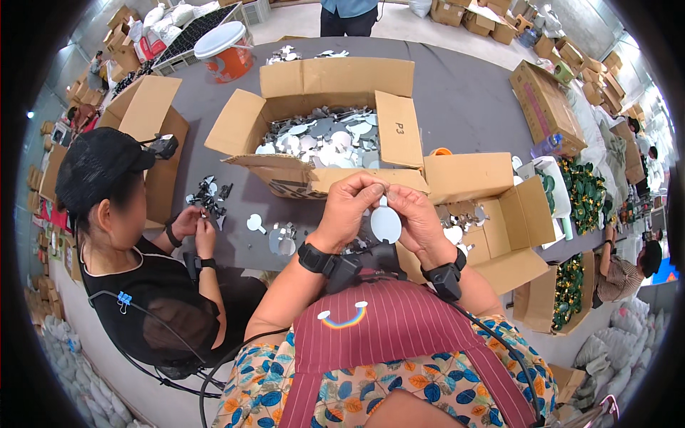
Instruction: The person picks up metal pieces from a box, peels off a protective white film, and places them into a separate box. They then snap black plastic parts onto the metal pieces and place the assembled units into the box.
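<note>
Above the table's near edge, my left hand (352,208) and my right hand (419,217) meet with fingertips pinched together. Between them hangs a flat oval light-grey piece with a narrow tab (386,225), both hands gripping it at the tab on top. Just beyond my hands stands an open cardboard box (335,77), holding a heap of similar grey and white flat pieces (328,139). By my right hand, a second open carton (467,178) has a few such pieces and shiny bits inside. Left of my left wrist, loose flat pieces (256,223) lie on the grey table.
A co-worker in a black cap (100,164) sits at my left, handling small dark parts (208,194). An orange bucket with a white lid (225,53) stands at the far left. To the right are a tall carton (546,107), a purple bottle (548,145) and green-gold items (581,192).
</note>
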